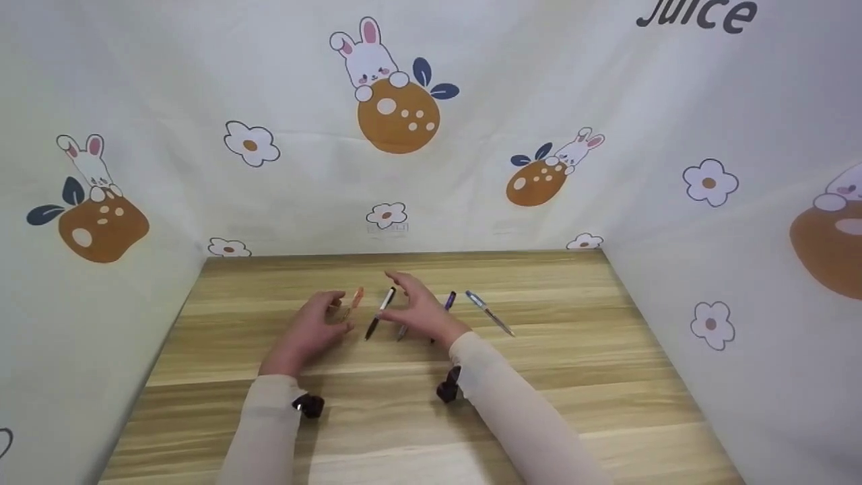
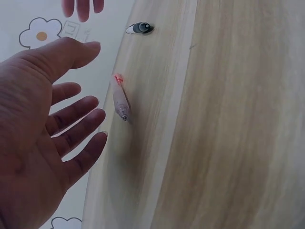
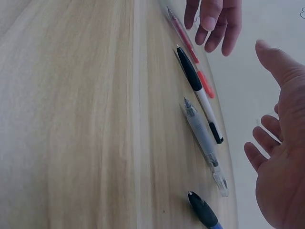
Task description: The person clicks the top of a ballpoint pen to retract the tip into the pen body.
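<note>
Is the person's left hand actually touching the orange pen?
Apart. The left wrist view shows it: a clear gap separates the left hand from the orange pen, which lies on the tabletop.

Head cam looked forward and down from above and behind the left hand [image 1: 310,331] and right hand [image 1: 424,311], far enough back to get the bench [image 1: 377,424] and printed backdrop [image 1: 465,175] beyond. Wrist cams sat way closer, each just behind its own hand on the palm side, peering along it with the frame tipped sideways. Both wrist views shared the orange pen [image 2: 121,99], black-and-white pen [image 3: 190,71] and bits of both hands.
</note>
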Tool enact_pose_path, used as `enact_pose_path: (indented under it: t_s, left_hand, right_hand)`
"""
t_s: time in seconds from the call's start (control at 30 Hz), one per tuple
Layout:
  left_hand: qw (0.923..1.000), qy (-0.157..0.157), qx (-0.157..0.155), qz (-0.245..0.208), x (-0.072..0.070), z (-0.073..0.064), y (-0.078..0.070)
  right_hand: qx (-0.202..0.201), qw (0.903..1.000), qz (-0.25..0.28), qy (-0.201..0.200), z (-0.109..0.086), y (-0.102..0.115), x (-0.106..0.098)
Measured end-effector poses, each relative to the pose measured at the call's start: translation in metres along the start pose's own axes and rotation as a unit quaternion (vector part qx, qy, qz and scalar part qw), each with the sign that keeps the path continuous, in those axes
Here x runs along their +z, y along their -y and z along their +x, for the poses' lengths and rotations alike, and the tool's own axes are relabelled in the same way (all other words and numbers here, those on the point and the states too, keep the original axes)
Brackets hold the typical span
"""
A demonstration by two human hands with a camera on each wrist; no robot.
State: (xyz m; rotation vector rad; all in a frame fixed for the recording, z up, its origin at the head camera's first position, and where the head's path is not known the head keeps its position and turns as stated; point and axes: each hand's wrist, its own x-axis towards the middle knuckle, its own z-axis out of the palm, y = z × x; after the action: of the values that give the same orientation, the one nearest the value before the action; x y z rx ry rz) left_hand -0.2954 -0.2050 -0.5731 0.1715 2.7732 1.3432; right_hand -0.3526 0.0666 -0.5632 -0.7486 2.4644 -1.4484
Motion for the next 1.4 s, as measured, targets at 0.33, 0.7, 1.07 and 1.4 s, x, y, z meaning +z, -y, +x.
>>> enact_pose_path:
  t_s: [0.33, 0.7, 1.07, 1.4]
  left_hand:
    - [0.9996, -0.012, 0.018, 0.018, 0.005, 0.004, 0.002]
    - [0.9990, -0.022, 0.018, 0.035, 0.009, 0.005, 0.005]
    - [0.9968, -0.032, -0.001, 0.073, 0.012, 0.007, 0.003]
    - [0.9964, -0.029, -0.006, 0.080, 0.014, 0.011, 0.006]
  right_hand:
    - [0.003, 0.9998, -0.017, -0.004, 0.004, -0.003, 0.008]
    - [-0.004, 0.9998, -0.021, 0.004, 0.002, 0.001, 0.009]
    - [0.002, 0.9996, -0.029, 0.008, 0.001, 0.002, 0.009]
    - [0.001, 0.9998, -0.015, 0.012, 0.000, 0.003, 0.010]
